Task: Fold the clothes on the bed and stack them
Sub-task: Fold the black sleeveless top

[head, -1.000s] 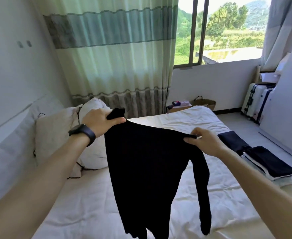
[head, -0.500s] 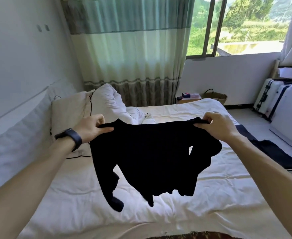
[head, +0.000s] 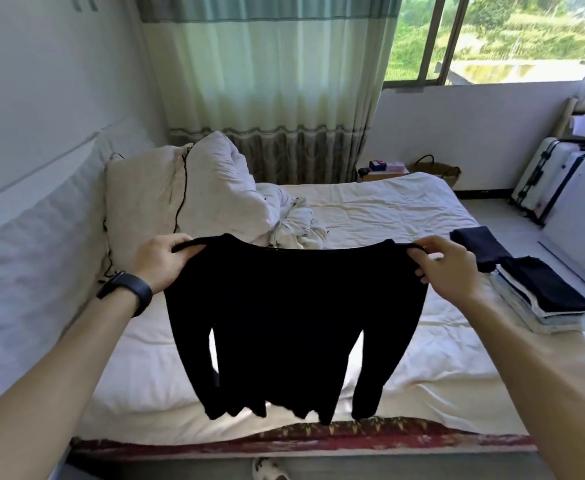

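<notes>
No legible text, label, brand or number anywhere. On the small far box [head: 377, 164] beside the bed [head: 388, 216], only blurred colour patches, too small to read.

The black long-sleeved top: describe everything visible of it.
The black top is plain, of soft matte fabric, with a wide neckline and long sleeves. It hangs spread out and upright in the air over the bed. The left hand and the right hand each pinch one shoulder. Both sleeves dangle at its sides, and the uneven hem hangs loose. Nothing else visibly touches it.
</notes>
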The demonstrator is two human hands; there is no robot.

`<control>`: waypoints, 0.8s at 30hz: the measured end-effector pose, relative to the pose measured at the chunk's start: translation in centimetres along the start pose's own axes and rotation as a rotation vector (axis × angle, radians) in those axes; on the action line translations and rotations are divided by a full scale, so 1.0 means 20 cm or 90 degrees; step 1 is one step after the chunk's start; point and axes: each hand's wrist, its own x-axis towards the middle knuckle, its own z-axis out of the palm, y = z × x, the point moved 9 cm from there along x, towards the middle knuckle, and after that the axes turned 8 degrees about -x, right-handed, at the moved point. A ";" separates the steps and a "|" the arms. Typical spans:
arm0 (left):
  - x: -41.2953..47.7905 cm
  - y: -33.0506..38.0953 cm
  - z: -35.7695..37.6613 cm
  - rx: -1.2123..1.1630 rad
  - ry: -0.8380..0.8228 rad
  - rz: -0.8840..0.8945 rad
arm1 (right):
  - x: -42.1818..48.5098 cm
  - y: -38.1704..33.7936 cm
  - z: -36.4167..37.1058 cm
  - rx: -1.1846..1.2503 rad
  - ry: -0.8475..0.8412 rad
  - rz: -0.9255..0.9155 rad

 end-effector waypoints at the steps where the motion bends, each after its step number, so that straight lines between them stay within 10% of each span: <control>1: 0.00 0.02 0.00 0.005 -0.004 0.010 | -0.01 0.00 0.00 -0.011 0.008 -0.008; 9: 0.01 0.02 0.03 -0.050 -0.078 -0.030 | 0.01 -0.04 0.00 -0.175 0.020 -0.043; 15: -0.20 -0.21 0.12 0.180 -0.250 -0.160 | -0.10 0.20 0.00 -0.258 0.002 0.045; 19: -0.53 -0.42 0.37 -0.064 -0.539 -0.380 | -0.22 0.41 0.19 -0.006 -0.084 0.178; 24: -0.49 -0.58 0.32 -0.298 -0.485 -0.398 | -0.23 0.44 0.19 0.233 -0.181 0.185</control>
